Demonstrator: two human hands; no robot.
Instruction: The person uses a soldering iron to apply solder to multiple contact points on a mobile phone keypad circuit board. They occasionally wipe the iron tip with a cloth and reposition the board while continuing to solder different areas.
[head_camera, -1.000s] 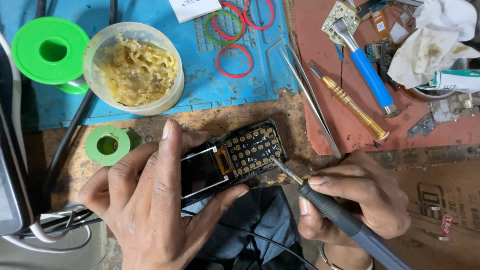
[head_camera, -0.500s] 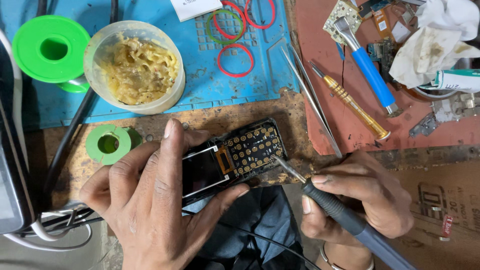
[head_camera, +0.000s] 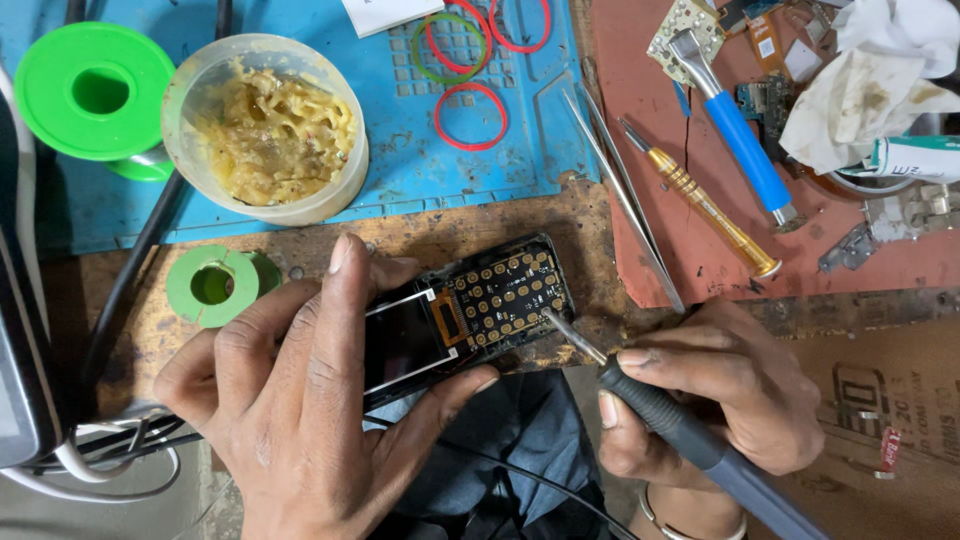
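Observation:
My left hand (head_camera: 300, 400) grips an opened keypad phone (head_camera: 470, 310) with its black circuit board, gold key contacts and small dark screen bared, pressed against the worn wooden bench edge. My right hand (head_camera: 710, 400) holds a soldering iron (head_camera: 680, 430) by its dark grey handle, like a pen. The iron's metal tip rests at the right end of the phone's board.
A tub of yellow flux paste (head_camera: 265, 125), green solder spools (head_camera: 95, 95) (head_camera: 212, 285), rubber bands (head_camera: 470, 115) on a blue mat (head_camera: 520, 160). Tweezers (head_camera: 625, 200), a gold screwdriver (head_camera: 700, 210), a blue-handled tool (head_camera: 740, 145), a rag (head_camera: 880, 80) and loose boards lie on the red mat. Cables at left.
The soldering iron tip has stayed at the phone board's right end. Both hands keep nearly the same pose, with only a slight shift.

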